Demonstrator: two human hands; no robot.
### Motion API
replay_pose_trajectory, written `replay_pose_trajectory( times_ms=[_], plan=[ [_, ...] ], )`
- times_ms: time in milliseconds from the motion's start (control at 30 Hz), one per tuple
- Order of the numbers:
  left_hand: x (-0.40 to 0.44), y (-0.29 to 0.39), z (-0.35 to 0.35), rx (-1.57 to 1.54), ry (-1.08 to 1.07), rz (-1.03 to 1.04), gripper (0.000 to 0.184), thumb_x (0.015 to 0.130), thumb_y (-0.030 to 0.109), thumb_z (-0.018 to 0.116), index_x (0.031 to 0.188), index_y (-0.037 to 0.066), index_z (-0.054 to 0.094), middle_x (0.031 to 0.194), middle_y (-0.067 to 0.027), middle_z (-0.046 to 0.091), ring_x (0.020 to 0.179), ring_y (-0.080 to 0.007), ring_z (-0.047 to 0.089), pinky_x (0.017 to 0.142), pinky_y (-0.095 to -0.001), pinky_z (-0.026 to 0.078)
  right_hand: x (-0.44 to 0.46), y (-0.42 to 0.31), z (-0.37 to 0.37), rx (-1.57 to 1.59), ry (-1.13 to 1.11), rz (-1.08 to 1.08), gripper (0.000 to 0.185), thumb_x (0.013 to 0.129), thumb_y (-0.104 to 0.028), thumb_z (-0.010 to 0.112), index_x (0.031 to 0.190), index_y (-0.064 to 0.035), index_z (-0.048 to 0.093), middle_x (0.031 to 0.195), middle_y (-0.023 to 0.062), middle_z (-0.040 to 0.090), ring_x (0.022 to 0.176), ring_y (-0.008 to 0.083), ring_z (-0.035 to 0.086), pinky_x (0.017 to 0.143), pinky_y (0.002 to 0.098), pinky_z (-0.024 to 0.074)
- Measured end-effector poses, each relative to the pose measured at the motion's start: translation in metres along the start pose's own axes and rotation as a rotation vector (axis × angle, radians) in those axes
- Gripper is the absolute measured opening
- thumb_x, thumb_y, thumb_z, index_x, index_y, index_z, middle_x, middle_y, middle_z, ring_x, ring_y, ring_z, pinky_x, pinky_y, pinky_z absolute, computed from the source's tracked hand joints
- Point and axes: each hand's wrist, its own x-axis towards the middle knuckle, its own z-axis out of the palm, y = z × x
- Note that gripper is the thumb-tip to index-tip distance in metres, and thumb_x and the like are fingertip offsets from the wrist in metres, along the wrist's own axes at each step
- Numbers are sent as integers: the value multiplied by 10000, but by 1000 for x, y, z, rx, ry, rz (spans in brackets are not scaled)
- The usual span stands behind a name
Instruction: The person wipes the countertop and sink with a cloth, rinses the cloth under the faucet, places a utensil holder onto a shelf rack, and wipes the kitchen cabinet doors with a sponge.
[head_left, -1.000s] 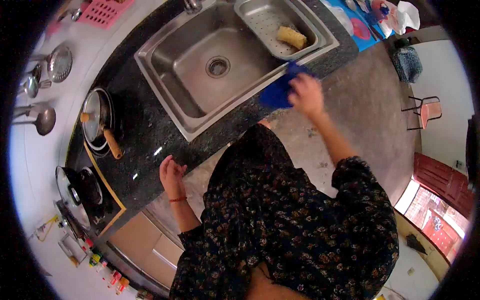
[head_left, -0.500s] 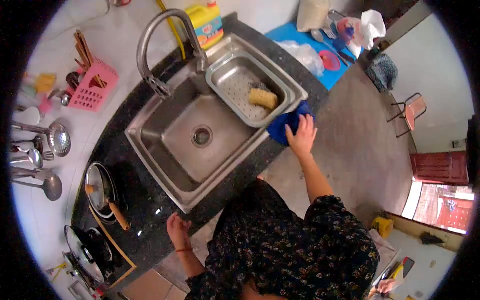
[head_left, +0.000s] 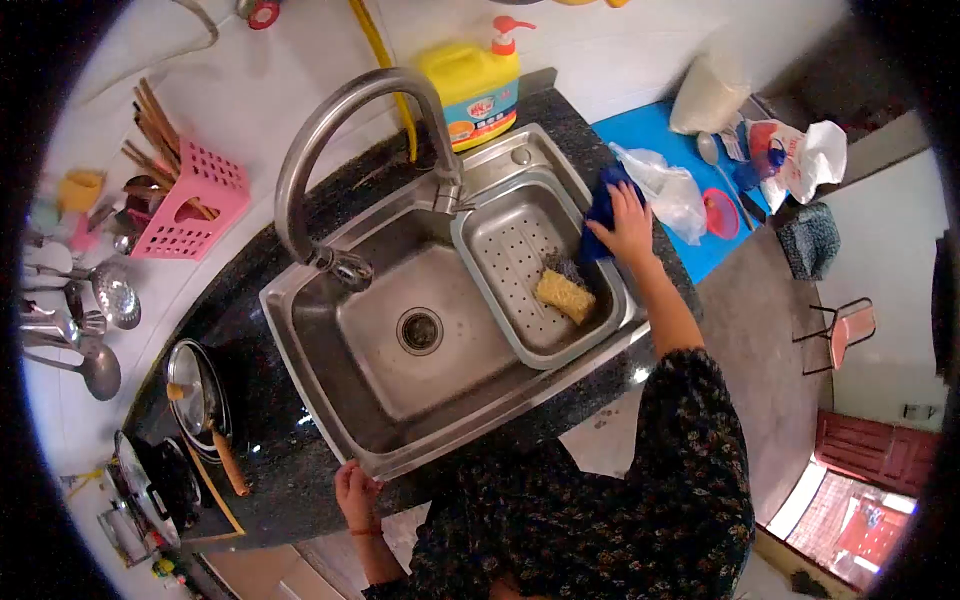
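Observation:
Under my right hand (head_left: 627, 228) lies a blue cloth (head_left: 600, 215), pressed on the dark counter (head_left: 675, 290) to the right of the sink, fingers together over it. My left hand (head_left: 357, 494) rests at the counter's front edge by the near-left corner of the steel sink (head_left: 415, 345); its fingers are curled and whether they hold anything is hidden. A perforated steel basin (head_left: 505, 265) sits in the sink's right part, with a yellow sponge (head_left: 566, 296) and a dark scourer (head_left: 563, 266) in it. The curved faucet (head_left: 290, 190) arches over the sink.
Behind the sink stands a yellow detergent jug (head_left: 475, 95). To the right, a blue mat (head_left: 640, 130) holds a plastic bag (head_left: 668, 195), a pink bowl (head_left: 720, 213) and utensils. At left are a lidded pan (head_left: 197, 387), a pink chopstick basket (head_left: 195, 205) and hanging ladles (head_left: 101, 369).
My right hand has moved with the blue cloth from the sink's front edge to the counter on its right side. The view has shifted, showing the detergent jug and the faucet.

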Motion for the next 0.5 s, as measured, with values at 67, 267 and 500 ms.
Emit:
replay_pose_trajectory(
  times_ms=[67,267,500],
  plan=[
    [2,-4,6,-13,10,6,209,870,111,528,1062,28,513,689,-27,501,543,-120,489,533,-297,493,51,-8,19,32,31,-67,739,703,-446,669,1304,-126,379,1366,152,364,1294,310,294,1028,567,193],
    [-12,-7,25,0,127,-3,205,872,112,529,1058,29,512,697,-18,498,546,-110,485,533,-289,490,178,-47,72,9,50,-71,728,743,-536,598,1318,-149,374,1366,115,381,1292,294,306,1040,543,203],
    [-22,6,33,13,128,-56,228,873,148,550,1075,46,517,764,-13,514,604,-96,508,586,-274,504,154,-89,79,52,352,-127,391,709,-108,560,1094,-55,529,1177,145,536,1080,310,495,878,434,405]
  ],
)
